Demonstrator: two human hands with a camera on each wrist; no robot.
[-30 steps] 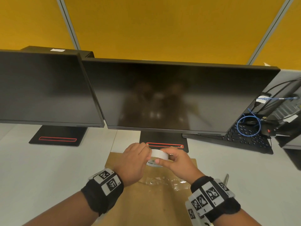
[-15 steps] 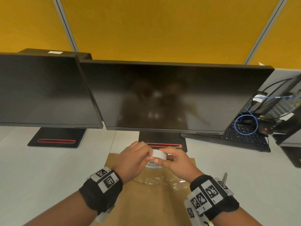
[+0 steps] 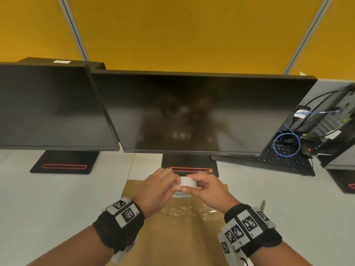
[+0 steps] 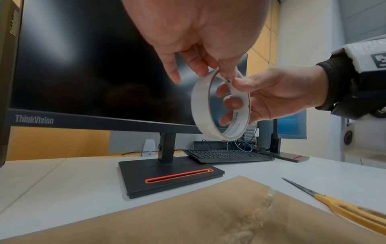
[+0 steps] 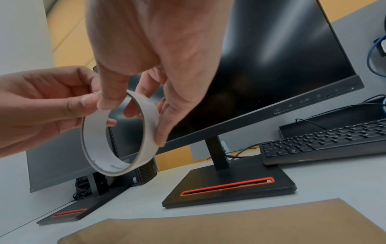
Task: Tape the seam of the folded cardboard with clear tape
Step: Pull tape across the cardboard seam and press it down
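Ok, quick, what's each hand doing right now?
Left hand: holding the tape roll, fingertips pinching at its top rim.
Right hand: also holding the tape roll, fingers around its rim.

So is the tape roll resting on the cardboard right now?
No, the tape roll is held up in the air by both hands, clear above the cardboard.

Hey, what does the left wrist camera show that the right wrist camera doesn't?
Only the left wrist view shows the yellow-handled scissors lying on the desk to the right of the cardboard, and crinkled clear tape already on it. Only the right wrist view shows the second monitor's base. Both show the left hand and right hand pinching the tape roll above the cardboard, plus the keyboard.
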